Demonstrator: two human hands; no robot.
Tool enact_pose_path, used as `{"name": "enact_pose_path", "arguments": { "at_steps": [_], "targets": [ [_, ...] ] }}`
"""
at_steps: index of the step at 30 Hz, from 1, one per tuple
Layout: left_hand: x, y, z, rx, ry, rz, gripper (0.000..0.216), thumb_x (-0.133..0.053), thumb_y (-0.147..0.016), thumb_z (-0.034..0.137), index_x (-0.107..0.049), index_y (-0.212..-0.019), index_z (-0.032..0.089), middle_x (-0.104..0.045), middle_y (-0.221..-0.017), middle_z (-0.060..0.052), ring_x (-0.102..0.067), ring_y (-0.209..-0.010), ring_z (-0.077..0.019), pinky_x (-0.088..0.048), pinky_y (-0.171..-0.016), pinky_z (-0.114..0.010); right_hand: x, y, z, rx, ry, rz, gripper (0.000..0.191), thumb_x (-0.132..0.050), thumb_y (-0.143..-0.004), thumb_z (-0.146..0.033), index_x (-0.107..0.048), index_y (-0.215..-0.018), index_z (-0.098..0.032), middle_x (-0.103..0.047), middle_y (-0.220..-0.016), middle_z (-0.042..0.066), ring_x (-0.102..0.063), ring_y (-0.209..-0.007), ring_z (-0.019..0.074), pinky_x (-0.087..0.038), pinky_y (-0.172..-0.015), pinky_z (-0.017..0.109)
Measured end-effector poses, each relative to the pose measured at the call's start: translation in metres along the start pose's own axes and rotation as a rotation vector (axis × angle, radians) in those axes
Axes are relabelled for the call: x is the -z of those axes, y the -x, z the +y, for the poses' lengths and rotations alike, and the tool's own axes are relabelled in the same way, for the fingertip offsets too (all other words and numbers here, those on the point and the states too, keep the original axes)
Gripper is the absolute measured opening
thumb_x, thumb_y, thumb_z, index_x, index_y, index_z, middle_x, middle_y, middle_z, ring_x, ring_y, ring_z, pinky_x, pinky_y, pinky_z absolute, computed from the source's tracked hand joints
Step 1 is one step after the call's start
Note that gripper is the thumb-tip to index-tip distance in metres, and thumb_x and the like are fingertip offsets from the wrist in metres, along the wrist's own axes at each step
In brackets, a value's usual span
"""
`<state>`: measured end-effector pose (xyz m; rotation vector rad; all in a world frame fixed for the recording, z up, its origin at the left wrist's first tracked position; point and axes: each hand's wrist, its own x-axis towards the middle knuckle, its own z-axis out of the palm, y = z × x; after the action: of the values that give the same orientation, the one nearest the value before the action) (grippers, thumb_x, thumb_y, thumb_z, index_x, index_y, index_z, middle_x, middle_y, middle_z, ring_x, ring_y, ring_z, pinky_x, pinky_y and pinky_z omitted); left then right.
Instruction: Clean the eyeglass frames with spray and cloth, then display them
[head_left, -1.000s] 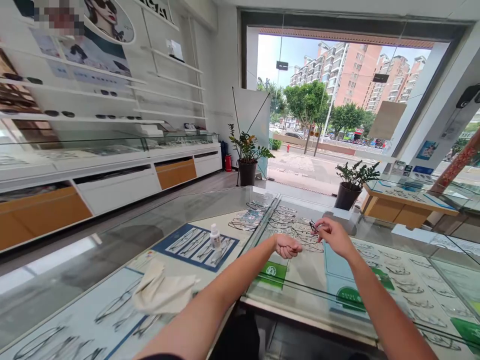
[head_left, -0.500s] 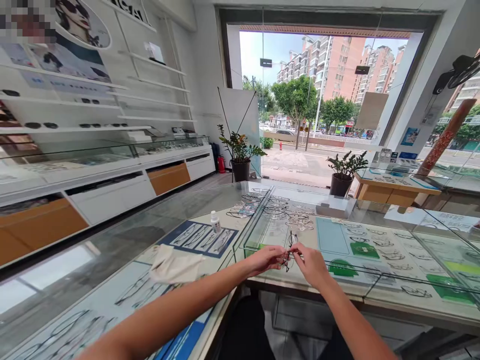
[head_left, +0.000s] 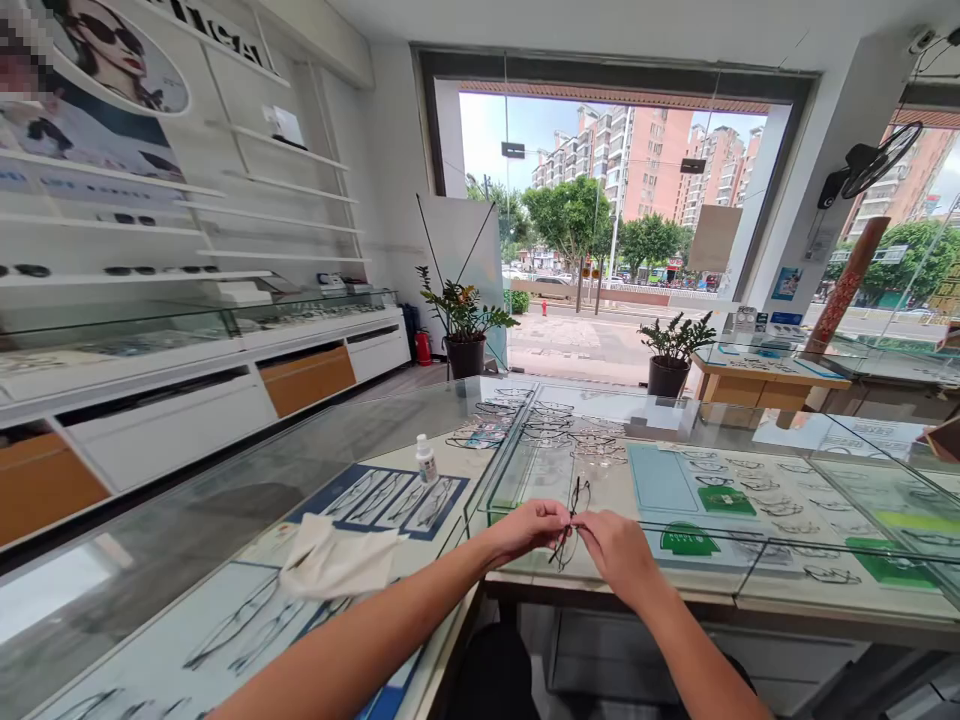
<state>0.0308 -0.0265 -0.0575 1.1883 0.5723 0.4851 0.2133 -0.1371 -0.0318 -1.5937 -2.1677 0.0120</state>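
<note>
A pair of thin dark-framed eyeglasses [head_left: 578,496] is held over the glass display counter, turned nearly upright, with one lens above the fingers and the rest below. My left hand [head_left: 527,532] grips it from the left with closed fingers. From the right, the thumb and fingers of my right hand [head_left: 621,556] pinch the same frame near its middle. The fingertips of both hands almost meet, hiding the part between them. On the counter to the left lie a crumpled cream cloth [head_left: 339,560] and a small white bottle [head_left: 426,460], both apart from my hands.
Glass display counters [head_left: 480,505] form a corner in front of me, with rows of eyeglasses inside. Green cards [head_left: 688,540] lie under the right-hand glass. Farther off stand potted plants [head_left: 466,352], a wall showcase [head_left: 315,345] at left and a large window.
My view has swung slightly right and upward. Both hands keep hold of the eyeglasses, whose frame has turned a little between the fingers.
</note>
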Motion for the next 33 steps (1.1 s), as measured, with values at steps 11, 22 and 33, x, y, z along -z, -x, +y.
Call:
{"name": "enact_pose_path", "arguments": {
  "at_steps": [11, 22, 33],
  "targets": [
    [-0.004, 0.002, -0.002, 0.009, -0.022, -0.044, 0.046, -0.089, -0.065, 0.049, -0.061, -0.075, 0.015, -0.057, -0.065, 0.002, -0.050, -0.058, -0.0102, -0.038, -0.061, -0.026, 0.004, 0.023, -0.001, 0.107, -0.087, 0.197, 0.027, -0.050, -0.103, -0.020, -0.074, -0.114, -0.027, -0.081, -0.096, 0.006, -0.075, -0.085, 0.0247, -0.051, -0.069, 0.032],
    [0.001, 0.011, 0.014, 0.051, -0.087, -0.128, 0.044, -0.097, -0.057, 0.040, -0.069, -0.079, 0.014, -0.062, -0.066, 0.001, -0.055, -0.063, -0.0111, -0.042, -0.065, -0.026, 0.067, 0.051, -0.012, 0.026, -0.557, 0.177, 0.021, -0.054, -0.104, -0.032, -0.074, -0.100, -0.026, -0.079, -0.091, 0.003, -0.071, -0.081, 0.0179, -0.052, -0.076, 0.030],
    [-0.008, 0.016, 0.026, -0.123, -0.224, 0.170, 0.040, -0.081, -0.073, 0.054, -0.066, -0.077, 0.017, -0.045, -0.059, 0.006, -0.034, -0.053, -0.0082, -0.026, -0.053, -0.023, 0.054, 0.050, -0.014, -0.008, -0.380, 0.406, 0.015, -0.060, -0.100, -0.024, -0.075, -0.100, -0.025, -0.082, -0.092, 0.003, -0.075, -0.084, 0.0200, -0.054, -0.075, 0.032]
  ]
}}
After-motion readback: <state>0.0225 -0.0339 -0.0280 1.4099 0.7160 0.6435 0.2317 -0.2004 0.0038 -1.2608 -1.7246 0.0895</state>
